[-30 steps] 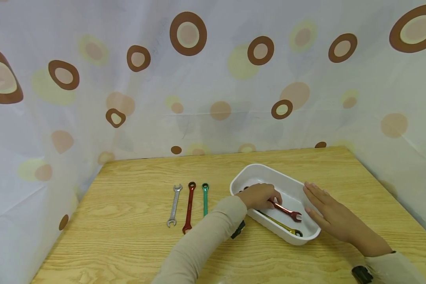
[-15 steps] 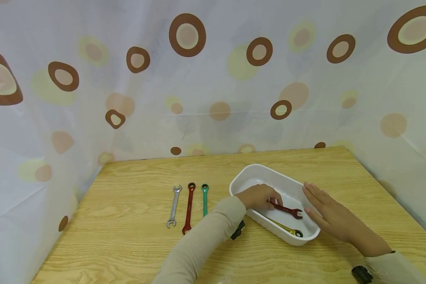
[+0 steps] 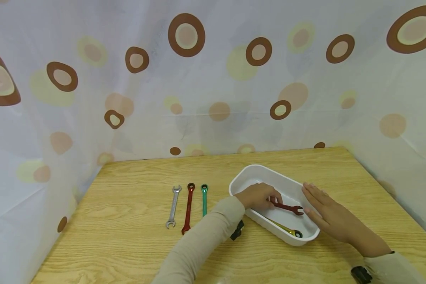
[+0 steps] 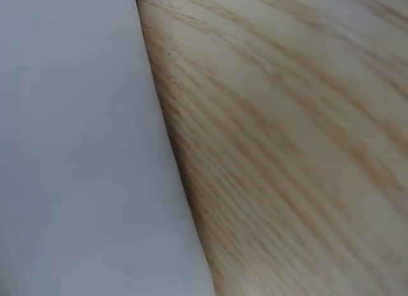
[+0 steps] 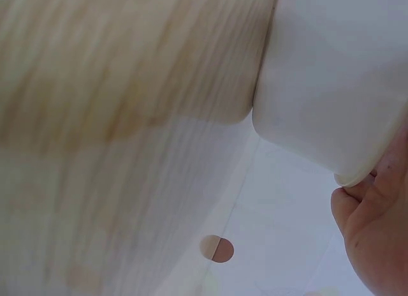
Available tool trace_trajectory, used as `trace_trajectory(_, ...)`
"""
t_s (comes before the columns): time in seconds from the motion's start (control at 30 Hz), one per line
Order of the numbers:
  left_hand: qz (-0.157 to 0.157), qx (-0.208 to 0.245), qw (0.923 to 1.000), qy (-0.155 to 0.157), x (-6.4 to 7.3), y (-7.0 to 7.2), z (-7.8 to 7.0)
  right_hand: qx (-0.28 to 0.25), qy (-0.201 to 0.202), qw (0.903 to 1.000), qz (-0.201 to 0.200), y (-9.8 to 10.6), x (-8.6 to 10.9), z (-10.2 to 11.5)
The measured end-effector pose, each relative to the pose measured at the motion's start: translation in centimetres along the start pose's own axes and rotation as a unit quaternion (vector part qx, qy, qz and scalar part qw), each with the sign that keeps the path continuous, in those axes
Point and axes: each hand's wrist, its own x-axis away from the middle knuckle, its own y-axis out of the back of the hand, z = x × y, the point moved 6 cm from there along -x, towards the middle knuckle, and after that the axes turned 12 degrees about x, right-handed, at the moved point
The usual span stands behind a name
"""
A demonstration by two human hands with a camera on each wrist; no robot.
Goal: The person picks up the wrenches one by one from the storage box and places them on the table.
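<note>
In the head view, my left hand [image 3: 260, 196] reaches over the near rim into a white tray [image 3: 257, 173]. Its thumb and fingers pinch a red wrench [image 3: 285, 206], whose open-jaw end points right; the other end is hidden by the hand. Beneath it, along the tray's near wall, lies a yellow wrench [image 3: 282, 225] with a dark ring end. My right hand [image 3: 335, 215] rests against the tray's right rim with its fingers straight. From the right wrist, part of that hand [image 5: 376, 226] shows at the corner of the tray [image 5: 319, 85].
Left of the tray, a silver wrench [image 3: 173, 207], another red wrench [image 3: 189, 207] and a green wrench [image 3: 204, 200] lie side by side on the wooden table [image 3: 127, 221]. The left sleeve partly covers the last two. A patterned curtain [image 3: 198, 86] hangs behind and at both sides.
The red wrench in my left hand has turned slightly, its open-jaw end shifting a little right and away from me. My right hand and the tray stay where they were.
</note>
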Motion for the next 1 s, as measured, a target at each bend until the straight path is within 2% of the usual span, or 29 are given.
trace_trajectory(0.47,-0.029,-0.01,0.9995,-0.005,0.3,1.6,-0.6,-0.006,-0.008,0.9999,0.004,0.3,-0.2,0.1)
trace_trajectory(0.63,-0.033,-0.017,0.9993,-0.006,0.8,2.3,-1.2,-0.009,-0.009,0.9999,0.005,0.4,-0.1,0.1)
trace_trajectory(0.77,-0.038,-0.021,0.999,-0.013,1.5,3.1,-1.9,-0.011,-0.01,0.9999,0.009,0.4,-0.2,0.1)
trace_trajectory(1.0,-0.058,-0.016,0.9975,-0.038,2.2,4.2,-2.0,-0.012,-0.007,0.9998,0.015,0.3,-0.2,0.1)
